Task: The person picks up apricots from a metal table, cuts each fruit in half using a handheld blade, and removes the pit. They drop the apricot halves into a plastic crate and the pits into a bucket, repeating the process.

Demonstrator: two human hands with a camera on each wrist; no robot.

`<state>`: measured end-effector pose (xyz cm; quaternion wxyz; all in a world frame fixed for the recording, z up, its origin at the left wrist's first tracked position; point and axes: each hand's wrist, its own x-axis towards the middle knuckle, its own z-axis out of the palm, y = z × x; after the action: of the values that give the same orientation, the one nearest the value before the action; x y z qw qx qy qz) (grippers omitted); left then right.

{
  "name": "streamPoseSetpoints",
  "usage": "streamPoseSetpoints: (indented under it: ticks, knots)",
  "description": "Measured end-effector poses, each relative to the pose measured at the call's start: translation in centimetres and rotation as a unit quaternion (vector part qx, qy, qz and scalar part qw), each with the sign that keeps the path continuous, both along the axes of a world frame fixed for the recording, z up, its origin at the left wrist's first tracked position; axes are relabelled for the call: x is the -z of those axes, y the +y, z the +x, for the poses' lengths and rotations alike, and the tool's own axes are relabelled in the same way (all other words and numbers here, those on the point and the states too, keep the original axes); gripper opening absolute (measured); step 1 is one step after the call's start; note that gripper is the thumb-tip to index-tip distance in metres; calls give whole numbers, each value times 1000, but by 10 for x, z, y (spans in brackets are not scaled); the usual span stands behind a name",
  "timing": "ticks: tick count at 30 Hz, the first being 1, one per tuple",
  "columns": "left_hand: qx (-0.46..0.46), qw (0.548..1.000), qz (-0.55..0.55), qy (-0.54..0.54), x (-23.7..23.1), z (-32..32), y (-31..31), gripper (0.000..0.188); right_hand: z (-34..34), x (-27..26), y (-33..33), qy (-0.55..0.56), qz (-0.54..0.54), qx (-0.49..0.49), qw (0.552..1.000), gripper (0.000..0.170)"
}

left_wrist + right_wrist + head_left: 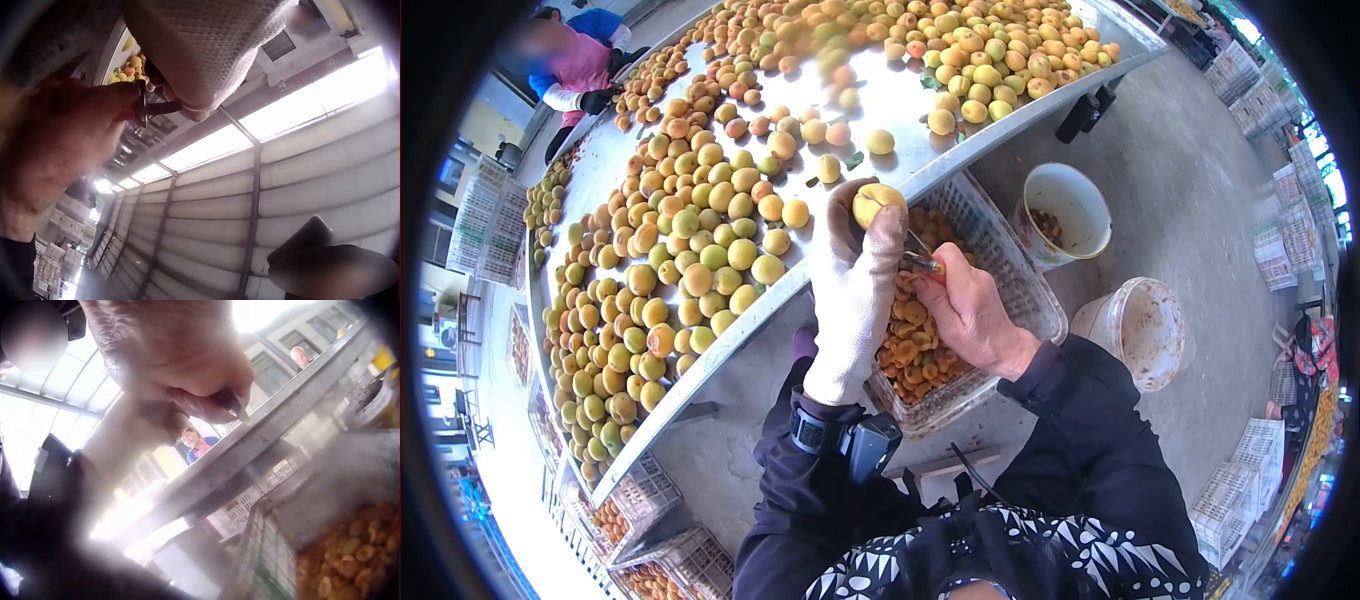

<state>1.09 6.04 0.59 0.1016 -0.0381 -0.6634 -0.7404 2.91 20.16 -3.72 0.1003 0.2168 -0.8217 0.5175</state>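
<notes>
My gloved left hand (852,285) holds a yellow apricot (878,204) above the table's edge, fingers and thumb around it. A groove line runs across the fruit's skin. Just below and to the right, my bare right hand (972,312) grips a small metal-bladed tool (918,260) with a red and yellow handle. Its blade points up at the underside of the left hand. In the left wrist view, the dark blade (164,108) reaches the gloved fingertips. Fingers hide most of the tool, and its exact kind cannot be told.
Apricots (690,220) cover much of the metal table (740,335). Under my hands stands a plastic crate (1040,300) of split apricots (915,350). Two white buckets, one near (1155,335) and one farther (1065,215), are to the right. Another person (580,60) works across the table.
</notes>
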Motion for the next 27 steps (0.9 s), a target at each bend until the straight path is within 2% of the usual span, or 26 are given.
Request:
streamPoseSetpoints:
  ticks: [3,5,7,9,11,12,13,15,16,18,19,21,27]
  knots:
    - [-12,999,39,-25,5,-1,0,46,-4,4,2,19,23,-10,1000,24]
    - [-23,999,22,-21,8,-4,-4,45,-6,3,8,6,36,-16,999,24]
    - [7,996,41,-77,2,-6,-9,42,-7,2,13,-7,50,-20,999,24]
    - [-7,997,44,-68,2,-6,-5,40,-7,3,16,-8,69,-13,997,25]
    - [40,990,80,-111,3,-7,-8,40,-5,4,17,-9,72,-9,997,25]
    - [20,996,70,-45,4,-3,-1,39,-5,4,17,-10,75,-6,997,25]
    - [21,996,71,-45,4,-5,-3,39,-4,5,17,-10,75,-6,997,25]
    - [107,981,74,-144,1,-10,-11,37,-2,8,16,-5,38,1,999,24]
    - [107,981,74,-143,1,-11,-9,37,-1,7,16,-4,38,1,999,24]
    - [46,992,-7,-116,0,-11,-1,45,0,6,16,-12,37,12,999,24]
    - [46,992,-7,-115,1,-9,1,45,0,5,16,-12,37,11,999,24]
    - [27,999,8,-46,3,-7,3,41,-1,4,14,9,32,12,999,24]
    - [20,996,46,-74,7,-9,0,37,-9,6,23,-2,107,15,994,26]
